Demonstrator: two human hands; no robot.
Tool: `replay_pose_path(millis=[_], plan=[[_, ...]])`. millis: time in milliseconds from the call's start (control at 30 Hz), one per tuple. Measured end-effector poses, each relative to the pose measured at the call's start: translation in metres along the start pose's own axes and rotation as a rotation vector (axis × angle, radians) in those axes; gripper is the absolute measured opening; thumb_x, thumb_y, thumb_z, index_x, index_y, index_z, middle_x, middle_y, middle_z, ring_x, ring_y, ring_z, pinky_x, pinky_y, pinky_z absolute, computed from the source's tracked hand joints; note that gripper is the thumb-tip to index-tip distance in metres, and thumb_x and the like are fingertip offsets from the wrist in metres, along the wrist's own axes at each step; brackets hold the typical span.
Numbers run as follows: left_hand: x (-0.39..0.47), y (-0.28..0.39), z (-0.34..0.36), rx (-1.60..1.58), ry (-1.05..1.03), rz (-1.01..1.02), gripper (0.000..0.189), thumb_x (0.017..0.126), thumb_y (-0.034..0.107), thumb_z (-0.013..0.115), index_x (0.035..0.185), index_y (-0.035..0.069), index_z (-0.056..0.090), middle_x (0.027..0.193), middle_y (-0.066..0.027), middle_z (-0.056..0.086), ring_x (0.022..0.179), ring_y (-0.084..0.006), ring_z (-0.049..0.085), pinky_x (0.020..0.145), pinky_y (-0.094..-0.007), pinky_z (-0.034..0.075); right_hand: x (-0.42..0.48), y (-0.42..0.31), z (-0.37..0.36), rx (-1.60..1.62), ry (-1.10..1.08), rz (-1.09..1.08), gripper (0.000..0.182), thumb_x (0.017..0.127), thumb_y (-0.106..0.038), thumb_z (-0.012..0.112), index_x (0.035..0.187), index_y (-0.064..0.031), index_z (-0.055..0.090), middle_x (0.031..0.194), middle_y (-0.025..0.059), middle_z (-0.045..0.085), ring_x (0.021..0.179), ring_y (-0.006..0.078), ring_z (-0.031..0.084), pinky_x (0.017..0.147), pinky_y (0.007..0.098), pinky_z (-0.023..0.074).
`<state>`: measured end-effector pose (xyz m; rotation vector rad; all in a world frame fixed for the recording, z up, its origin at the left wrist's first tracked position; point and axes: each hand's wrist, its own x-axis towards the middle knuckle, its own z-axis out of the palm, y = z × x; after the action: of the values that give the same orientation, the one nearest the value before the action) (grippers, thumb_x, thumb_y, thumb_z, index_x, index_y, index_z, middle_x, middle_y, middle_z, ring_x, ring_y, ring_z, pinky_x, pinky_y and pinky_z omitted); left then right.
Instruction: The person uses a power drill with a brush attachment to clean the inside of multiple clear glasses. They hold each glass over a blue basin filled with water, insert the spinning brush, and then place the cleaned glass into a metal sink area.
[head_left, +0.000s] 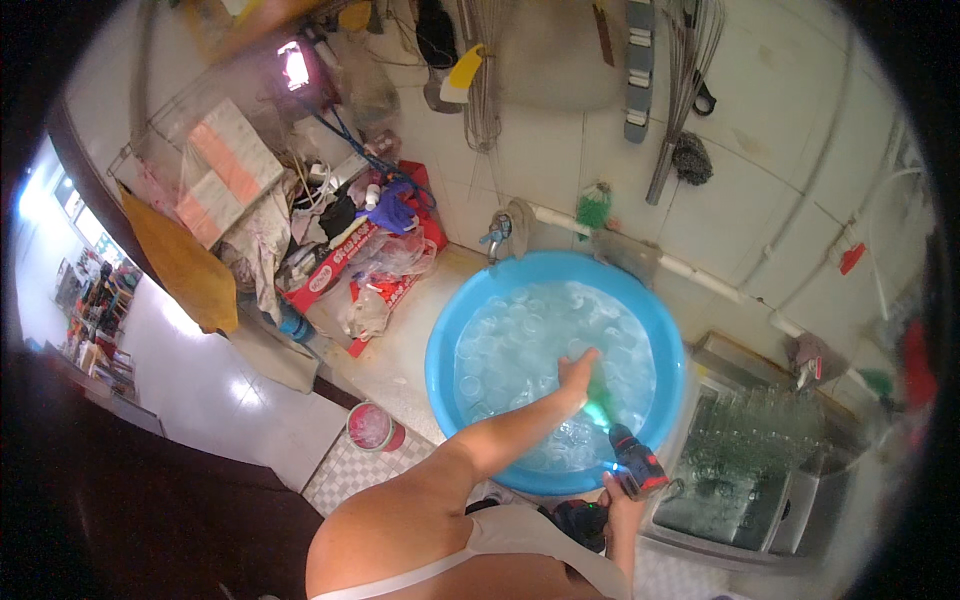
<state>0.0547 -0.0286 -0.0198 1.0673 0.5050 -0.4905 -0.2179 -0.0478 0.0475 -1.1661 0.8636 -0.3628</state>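
Observation:
A large blue plastic basin (442, 360) of cloudy water lies before me, with many clear round glasses (470, 386) under the surface. My left hand (576, 379) reaches over the basin with its fingers curled around what looks like a clear glass, mostly hidden and blurred. A bright green brush (598, 409) runs up into that glass from the chuck of a black and red cordless drill (637, 463). The drill's handle is in my right hand (621, 501), at the basin's near right rim. A light shines from the drill's body.
A metal sink (784, 517) at the right holds several rows of clear glasses (750, 435). A tap (495, 238) and a white pipe (694, 276) run behind the basin. Cluttered boxes (330, 274) stand at left; a small red bucket (371, 427) sits below. Whisks (675, 97) hang on the tiled wall.

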Motion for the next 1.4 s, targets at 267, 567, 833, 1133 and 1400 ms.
replay_pose_path(millis=[267,567,833,1133,1400], plan=[[0.026,-0.001,-0.001,0.078,0.028,0.236,0.069,0.080,0.028,0.076,0.129,0.003,0.034,0.109,-0.0154,0.053,0.088,-0.0251,0.059,0.065,-0.0394,0.053,0.014,0.025,-0.012,-0.450,0.029,-0.404,0.025,0.077,-0.005,0.076,0.094,0.0019,0.059,0.080,0.0073,0.063,0.069,0.0213,0.060,0.063,0.0362,0.0496],[0.040,0.055,-0.007,0.396,0.142,0.390,0.083,0.074,0.044,0.080,0.132,-0.003,0.045,0.117,-0.0176,0.060,0.100,-0.0269,0.062,0.084,-0.0388,0.052,-0.028,-0.012,-0.025,-0.756,-0.037,-0.457,0.034,0.075,-0.011,0.075,0.106,-0.0003,0.065,0.103,0.0131,0.068,0.093,0.0274,0.065,0.084,0.0352,0.0507],[-0.010,0.108,-0.020,0.529,-0.174,0.788,0.068,0.069,0.025,0.089,0.122,0.002,0.053,0.125,-0.0130,0.058,0.113,-0.0223,0.056,0.097,-0.0357,0.045,-0.048,-0.012,-0.033,-0.497,-0.070,-0.408,0.060,0.077,-0.001,0.075,0.134,-0.0046,0.055,0.115,0.0095,0.070,0.101,0.0149,0.065,0.089,0.0289,0.0496],[-0.065,0.125,-0.020,1.007,-0.188,1.368,0.063,0.061,0.032,0.091,0.113,0.011,0.061,0.137,-0.0132,0.041,0.128,-0.0299,0.041,0.104,-0.0433,0.040,-0.064,-0.020,-0.043,-0.377,-0.002,-0.507,0.064,0.077,-0.002,0.077,0.136,0.0002,0.052,0.117,0.0111,0.067,0.103,0.0163,0.064,0.093,0.0296,0.0484],[-0.085,0.120,-0.014,1.009,-0.153,1.311,0.057,0.063,0.028,0.090,0.104,0.005,0.058,0.121,-0.0140,0.056,0.119,-0.0314,0.048,0.098,-0.0449,0.042,-0.055,-0.027,-0.040,-0.217,0.012,-0.382,0.069,0.080,-0.014,0.079,0.137,-0.0022,0.043,0.122,0.0100,0.057,0.110,0.0190,0.057,0.096,0.0341,0.0466]])
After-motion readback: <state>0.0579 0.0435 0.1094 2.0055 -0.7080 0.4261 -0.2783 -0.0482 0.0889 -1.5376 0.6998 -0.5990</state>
